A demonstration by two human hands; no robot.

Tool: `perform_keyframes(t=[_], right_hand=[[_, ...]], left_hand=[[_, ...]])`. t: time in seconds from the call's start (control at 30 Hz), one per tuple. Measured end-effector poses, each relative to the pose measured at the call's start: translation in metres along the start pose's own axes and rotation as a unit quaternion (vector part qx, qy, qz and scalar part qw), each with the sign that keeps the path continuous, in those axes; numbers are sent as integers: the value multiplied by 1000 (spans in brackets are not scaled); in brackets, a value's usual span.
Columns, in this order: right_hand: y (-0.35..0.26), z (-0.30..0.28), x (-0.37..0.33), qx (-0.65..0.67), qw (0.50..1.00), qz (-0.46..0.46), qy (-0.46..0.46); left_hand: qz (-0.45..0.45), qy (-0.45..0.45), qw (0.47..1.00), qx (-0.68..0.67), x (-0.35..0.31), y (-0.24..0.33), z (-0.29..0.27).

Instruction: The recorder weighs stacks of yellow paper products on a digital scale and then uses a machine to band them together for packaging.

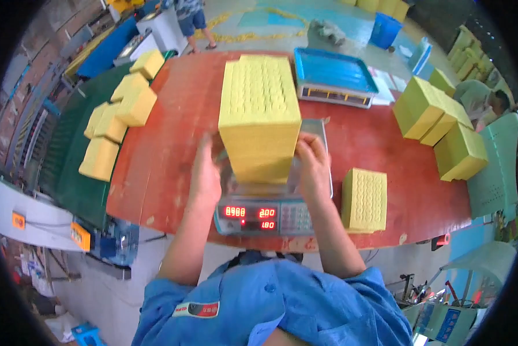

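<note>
Flanking yellow stack (259, 132) | left hand (205, 176): grip spread | right hand (315, 170): grip unclear (near stack's edge) | red tabletop (155, 161) stretching leftward

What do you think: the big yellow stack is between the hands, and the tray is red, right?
Nope: the tray is blue, not red, in the head view. The big yellow stack is between the left hand and right hand.
</note>
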State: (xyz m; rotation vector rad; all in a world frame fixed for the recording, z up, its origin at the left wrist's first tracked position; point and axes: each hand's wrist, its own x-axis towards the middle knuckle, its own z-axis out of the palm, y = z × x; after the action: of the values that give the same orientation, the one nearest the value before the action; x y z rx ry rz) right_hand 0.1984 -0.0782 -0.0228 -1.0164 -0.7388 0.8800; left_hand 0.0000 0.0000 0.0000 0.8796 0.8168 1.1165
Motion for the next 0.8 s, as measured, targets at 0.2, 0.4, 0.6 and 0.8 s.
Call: perform_keyframes(t=[0.2,0.4,0.6,0.8], right_hand=[[14,12,14,-27,998,3,49],[11,25,-13,32,994,22,104],[7,8,-62,19,987,7,159],[9,1,-95,-162,973,6,167]], left_hand=[[-38,-69,997,2,4,-14,31],[-79,-107,991,-23,-4,-18,16],[-116,-156,981,22,-39,-22,13],[-129,-242,959,-73,6,51,8]])
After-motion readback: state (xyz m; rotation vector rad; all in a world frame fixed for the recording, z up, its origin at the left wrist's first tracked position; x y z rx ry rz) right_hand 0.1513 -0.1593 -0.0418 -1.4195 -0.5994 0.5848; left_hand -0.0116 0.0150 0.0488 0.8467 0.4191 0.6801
